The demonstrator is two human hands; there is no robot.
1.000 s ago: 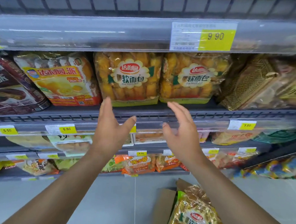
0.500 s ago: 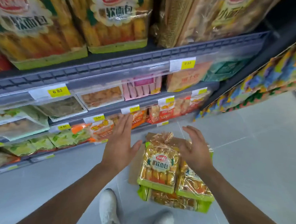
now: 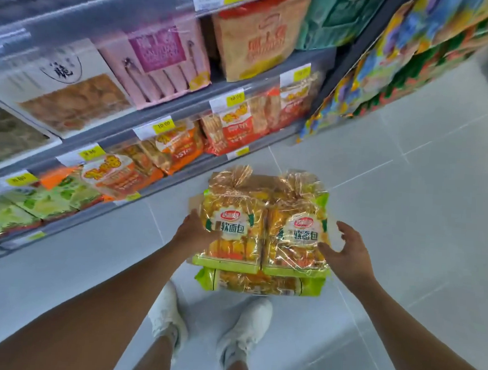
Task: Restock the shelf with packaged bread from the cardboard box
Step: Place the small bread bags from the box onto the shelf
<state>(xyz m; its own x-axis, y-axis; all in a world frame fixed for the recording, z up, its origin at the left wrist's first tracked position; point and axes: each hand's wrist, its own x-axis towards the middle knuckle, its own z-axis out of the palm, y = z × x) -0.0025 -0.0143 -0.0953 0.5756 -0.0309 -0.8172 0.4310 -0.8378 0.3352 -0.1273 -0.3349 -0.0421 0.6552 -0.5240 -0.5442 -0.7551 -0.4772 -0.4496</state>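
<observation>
Two packs of bread in clear wrap with green edges lie side by side on top of a cardboard box (image 3: 196,204) on the floor: a left pack (image 3: 234,227) and a right pack (image 3: 297,231). A third pack (image 3: 259,283) lies under them at the near side. My left hand (image 3: 195,234) presses against the left pack's left edge, thumb on top, fingertips hidden by the wrap. My right hand (image 3: 347,252) is spread at the right pack's right edge, fingertips touching it. Neither pack is lifted.
Grey shelves (image 3: 167,108) with snack bags and yellow price tags run along the left, the lowest one close to the box. A colourful display (image 3: 416,61) stands at the right. My white shoes (image 3: 169,317) stand just before the box on the pale tiled floor (image 3: 407,212).
My view has swung down from the bread shelf to the box on the floor. Both hands dropped from shelf height and have come against the sides of the top two packs.
</observation>
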